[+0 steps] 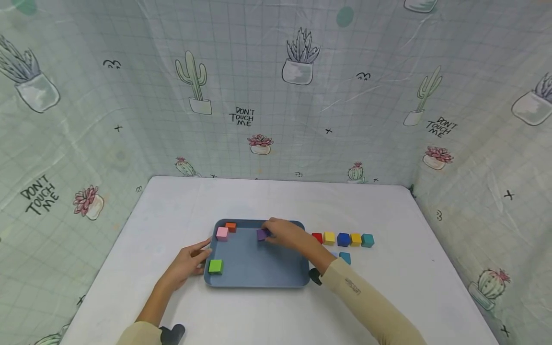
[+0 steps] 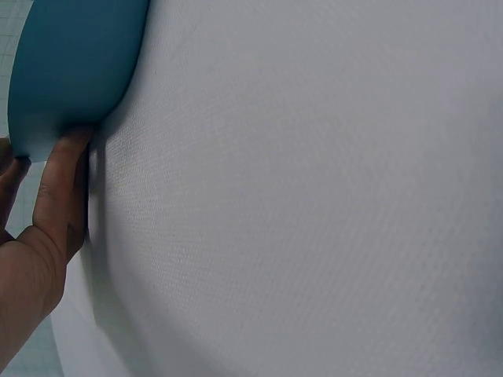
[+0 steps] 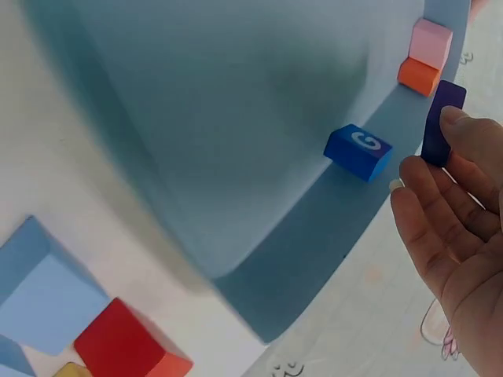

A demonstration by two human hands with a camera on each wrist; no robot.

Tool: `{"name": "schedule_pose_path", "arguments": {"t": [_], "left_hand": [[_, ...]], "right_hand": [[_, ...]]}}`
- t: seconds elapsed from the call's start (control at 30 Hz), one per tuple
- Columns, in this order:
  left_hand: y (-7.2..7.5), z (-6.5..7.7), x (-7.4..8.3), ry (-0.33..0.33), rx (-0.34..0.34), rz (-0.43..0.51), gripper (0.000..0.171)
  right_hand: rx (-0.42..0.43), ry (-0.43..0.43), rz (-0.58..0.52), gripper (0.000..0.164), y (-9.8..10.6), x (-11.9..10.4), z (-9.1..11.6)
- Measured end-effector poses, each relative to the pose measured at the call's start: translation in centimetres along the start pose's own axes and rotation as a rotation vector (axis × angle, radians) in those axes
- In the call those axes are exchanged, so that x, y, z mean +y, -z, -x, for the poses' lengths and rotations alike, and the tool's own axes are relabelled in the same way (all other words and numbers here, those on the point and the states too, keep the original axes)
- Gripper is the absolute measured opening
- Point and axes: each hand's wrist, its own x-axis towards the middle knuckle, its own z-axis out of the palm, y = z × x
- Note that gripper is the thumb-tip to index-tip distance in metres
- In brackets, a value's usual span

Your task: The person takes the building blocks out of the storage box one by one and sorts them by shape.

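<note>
In the head view, a blue-grey tray [image 1: 258, 270] lies on the table. My left hand [image 1: 185, 263] is at its left side, the fairly straight fingers touching the outer wall. Between the thumb and fingers of my right hand [image 1: 288, 235], a purple block [image 3: 442, 126] is pinched over the tray's far part. A blue block [image 3: 360, 151] marked with a white G sits in the tray near that hand. An orange block [image 1: 231, 227] and a pink block [image 1: 222, 234] stand in the far left corner. The green block [image 1: 215, 267] is at the near left.
Right of the tray, a row holds a red block [image 1: 317, 237], a blue block [image 1: 343, 239], a teal block [image 1: 368, 240] and yellow ones [image 1: 329, 238]. Nearer, another teal block [image 1: 345, 257] stands beside a light blue block [image 3: 51, 287]. A patterned curtain [image 1: 276, 96] surrounds the white table [image 1: 388, 297].
</note>
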Motion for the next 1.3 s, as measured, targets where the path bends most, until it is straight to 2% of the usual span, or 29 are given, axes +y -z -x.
{"name": "schedule_pose_path", "arguments": {"t": [0.7, 1.3], "left_hand": [[0.1, 0.2, 0.3, 0.001, -0.002, -0.008, 0.057], [0.1, -0.1, 0.2, 0.011, 0.006, -0.022, 0.057]], "right_hand": [[0.053, -0.037, -0.035, 0.034, 0.6, 2.0, 3.3], [0.074, -0.06, -0.063, 0.034, 0.5, 3.6, 5.0]]}}
